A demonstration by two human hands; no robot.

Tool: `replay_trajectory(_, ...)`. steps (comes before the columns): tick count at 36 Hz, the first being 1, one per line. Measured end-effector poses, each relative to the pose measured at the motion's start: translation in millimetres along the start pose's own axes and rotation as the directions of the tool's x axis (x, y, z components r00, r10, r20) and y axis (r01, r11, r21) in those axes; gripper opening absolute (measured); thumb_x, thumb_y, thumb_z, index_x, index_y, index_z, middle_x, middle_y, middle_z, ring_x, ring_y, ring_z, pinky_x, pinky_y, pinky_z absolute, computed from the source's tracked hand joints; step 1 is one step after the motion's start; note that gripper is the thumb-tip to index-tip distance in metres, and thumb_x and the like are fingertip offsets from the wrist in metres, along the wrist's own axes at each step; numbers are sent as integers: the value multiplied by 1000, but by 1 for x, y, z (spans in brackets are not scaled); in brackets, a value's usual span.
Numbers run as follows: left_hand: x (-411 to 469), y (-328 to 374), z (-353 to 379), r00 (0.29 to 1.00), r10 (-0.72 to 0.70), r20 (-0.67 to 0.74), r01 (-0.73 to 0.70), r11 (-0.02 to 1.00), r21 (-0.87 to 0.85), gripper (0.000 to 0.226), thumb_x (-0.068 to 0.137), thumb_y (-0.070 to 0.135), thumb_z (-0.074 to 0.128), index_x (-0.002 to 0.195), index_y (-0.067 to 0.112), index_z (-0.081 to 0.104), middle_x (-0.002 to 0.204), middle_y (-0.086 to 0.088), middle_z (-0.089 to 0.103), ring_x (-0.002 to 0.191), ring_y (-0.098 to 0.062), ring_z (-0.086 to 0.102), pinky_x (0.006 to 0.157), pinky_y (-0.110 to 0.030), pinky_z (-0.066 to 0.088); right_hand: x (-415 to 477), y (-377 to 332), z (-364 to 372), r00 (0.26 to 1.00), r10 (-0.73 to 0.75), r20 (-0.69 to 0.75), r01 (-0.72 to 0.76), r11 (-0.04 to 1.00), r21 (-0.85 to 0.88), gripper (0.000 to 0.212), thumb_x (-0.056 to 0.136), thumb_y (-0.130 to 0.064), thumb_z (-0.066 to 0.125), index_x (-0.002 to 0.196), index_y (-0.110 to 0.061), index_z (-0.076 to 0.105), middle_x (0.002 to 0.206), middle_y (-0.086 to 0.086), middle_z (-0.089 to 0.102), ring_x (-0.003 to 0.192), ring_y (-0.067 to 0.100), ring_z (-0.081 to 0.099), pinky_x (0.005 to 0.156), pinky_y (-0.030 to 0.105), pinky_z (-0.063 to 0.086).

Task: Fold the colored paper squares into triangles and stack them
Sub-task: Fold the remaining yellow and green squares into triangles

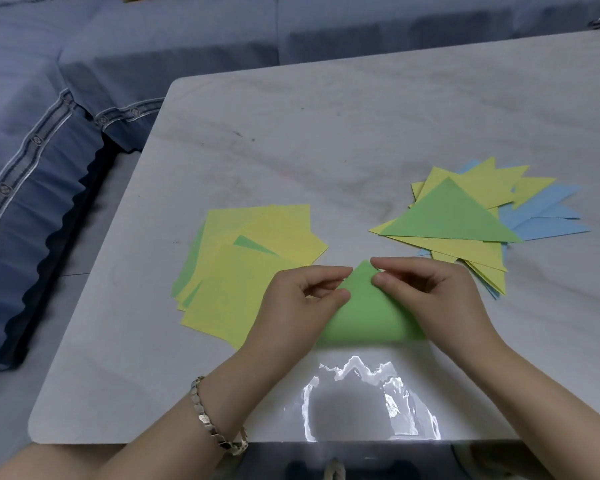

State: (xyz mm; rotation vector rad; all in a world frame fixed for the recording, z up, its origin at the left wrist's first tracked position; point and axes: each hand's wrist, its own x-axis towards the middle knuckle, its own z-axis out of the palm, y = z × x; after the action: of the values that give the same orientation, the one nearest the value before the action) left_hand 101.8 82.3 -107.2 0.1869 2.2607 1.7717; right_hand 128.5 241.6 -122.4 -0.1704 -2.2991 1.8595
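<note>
Your left hand [300, 301] and right hand [433, 299] each pinch the top corner of the green paper sheet [368, 315], which is bent into a triangle. Your fingers [326, 273] are closed on it, near the counter's [326, 133] front edge. The loose yellow and green paper squares [253, 261] lie just to its left, and the stack of folded paper triangles [447, 218] lies toward the right edge.

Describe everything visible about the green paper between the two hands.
The green paper sheet looks thin and matte, doubled over into a triangle, tip pointing away from the person, fold nearest them. It lies on the pale table, right of the yellow squares. The left hand and right hand pinch its tip.
</note>
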Motion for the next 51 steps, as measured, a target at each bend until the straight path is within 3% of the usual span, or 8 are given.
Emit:
replay_trajectory(13, 1, 1, -3, 1000, 4, -19, -3, 999, 51, 29, 77, 8, 70, 75, 37, 68, 62, 23, 66, 61, 9, 57, 62, -3, 42, 3, -2, 0, 998, 13, 64, -13, 1000, 0, 31, 77, -5, 70, 75, -36, 69, 75, -29, 67, 72, -9, 61, 67, 3, 42)
replay_trajectory(20, 17, 8, -3, 999, -22, 28, 21, 999, 46, 18, 74, 11, 75, 74, 28, 69, 59, 14, 64, 53, 5, 55, 62, -8, 46, 8, -9, 2, 988, -36, 148, 36, 999, 5, 30, 76, -3, 70, 75, -33, 70, 73, -23, 69, 65, -8, 60, 62, 3, 41)
replay_trajectory(25, 39, 6, -3, 998, -33, 59, 27, 995, 95, 17, 74, 5, 73, 64, 19, 70, 56, 10, 65, 52, 0, 58, 54, -12, 45, 21, -4, 3, 993, -37, 110, 52, 989, -140, 19, 75, -7, 73, 80, -25, 73, 69, -20, 68, 66, -6, 59, 64, 4, 40)
replay_trajectory(29, 63, -9, -2, 998, -59, -33, 64, 981, 183, 10, 75, 5, 73, 68, 11, 70, 51, 15, 57, 43, 8, 49, 48, -6, 37, 24, 7, 7, 956, -265, 128, 289, 771, -567, 19, 80, -11, 70, 98, -10, 72, 97, 3, 67, 95, 18, 58, 81, 21, 38)
replay_trajectory(33, 79, -26, -5, 992, -70, -104, 94, 964, 248, 7, 76, 8, 72, 71, 12, 69, 59, 12, 58, 53, 4, 50, 52, -8, 38, 15, 20, 15, 885, -224, 409, 449, 643, -620, 23, 86, -15, 63, 107, -8, 68, 115, 9, 63, 109, 27, 56, 88, 36, 47)
replay_trajectory(36, 81, -35, -7, 991, -45, -127, 82, 951, 300, 13, 76, 12, 71, 66, 18, 67, 58, 15, 58, 53, 3, 49, 50, -8, 38, 10, 31, 17, 823, -218, 524, 545, 560, -624, 20, 83, -13, 67, 100, -2, 69, 106, 13, 66, 98, 31, 62, 77, 40, 53)
replay_trajectory(41, 80, -45, -8, 992, -22, -124, 60, 949, 309, 18, 77, 13, 71, 63, 23, 66, 56, 16, 57, 48, 6, 48, 51, -10, 37, 2, 41, 15, 797, -269, 541, 592, 524, -612, 20, 82, -17, 64, 95, -4, 70, 91, 9, 66, 82, 29, 63, 66, 34, 54)
replay_trajectory(51, 82, -52, -13, 997, 2, -82, 17, 971, 237, 14, 77, 10, 72, 68, 21, 68, 64, 9, 63, 54, 2, 49, 57, -9, 40, -1, 47, 20, 753, -320, 575, 656, 426, -623, 27, 76, -24, 73, 101, -13, 71, 77, 4, 61, 67, 27, 57, 67, 29, 50)
